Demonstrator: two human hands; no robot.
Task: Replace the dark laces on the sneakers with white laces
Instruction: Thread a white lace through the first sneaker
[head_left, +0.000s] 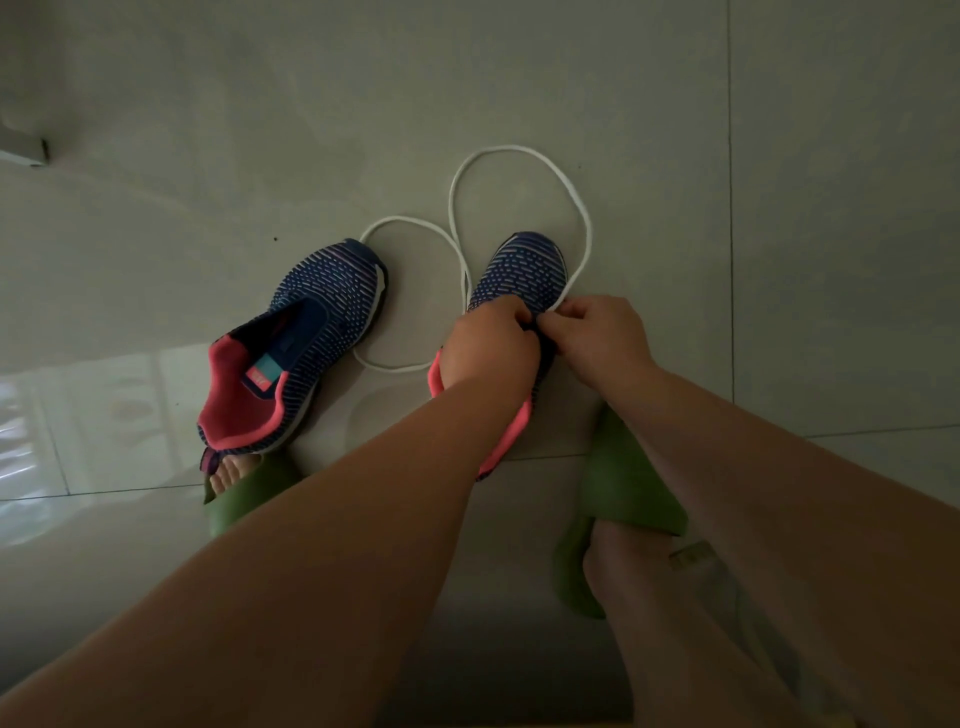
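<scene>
On grey tiled floor (519, 78), left hand (488, 348) and right hand (597, 332) pinching looped white lace (519, 150), knit sneaker (519, 270)

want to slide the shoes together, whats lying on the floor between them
Head view: only loops of white lace lie on the floor between the left sneaker and right sneaker.

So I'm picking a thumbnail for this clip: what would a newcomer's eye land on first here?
Probably the white lace, looping brightly over the dim grey floor past the toe of the right sneaker. Next, the left hand and right hand meeting over that sneaker at centre. Then the pink lining of the left sneaker, lying unlaced at left.
</scene>
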